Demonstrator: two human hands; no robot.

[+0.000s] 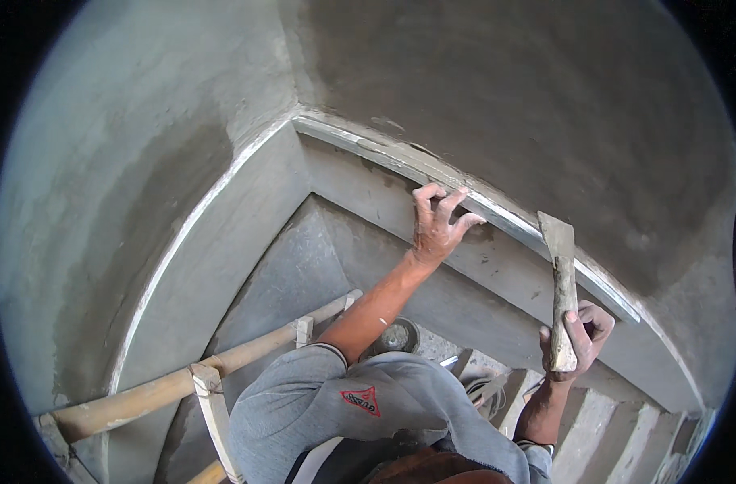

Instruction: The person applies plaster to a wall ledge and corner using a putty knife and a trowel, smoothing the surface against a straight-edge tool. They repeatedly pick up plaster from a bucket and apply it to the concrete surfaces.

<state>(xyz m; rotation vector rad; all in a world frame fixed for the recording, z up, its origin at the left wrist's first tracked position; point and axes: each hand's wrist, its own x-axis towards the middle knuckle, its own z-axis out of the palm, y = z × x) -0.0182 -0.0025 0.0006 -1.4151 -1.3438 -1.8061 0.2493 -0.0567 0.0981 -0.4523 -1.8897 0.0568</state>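
Observation:
A long pale straight strip (529, 230) lies along the edge of a plastered ledge, below a dark, damp-looking grey surface (529, 97). My left hand (439, 226) has its bent fingers and thumb on this strip, gripping it near its middle. At the right, my right hand (582, 343) is closed round the handle of a wide-bladed scraper (556, 242), held upright with the blade near the strip's right part. Plaster smears coat both hands.
Bamboo poles (142, 399) with wooden uprights (211, 411) cross the lower left. A round container (394, 335) sits below my left arm, beside planks and coiled material. Steps (626, 436) descend at lower right. Plastered walls (86, 185) meet at a corner.

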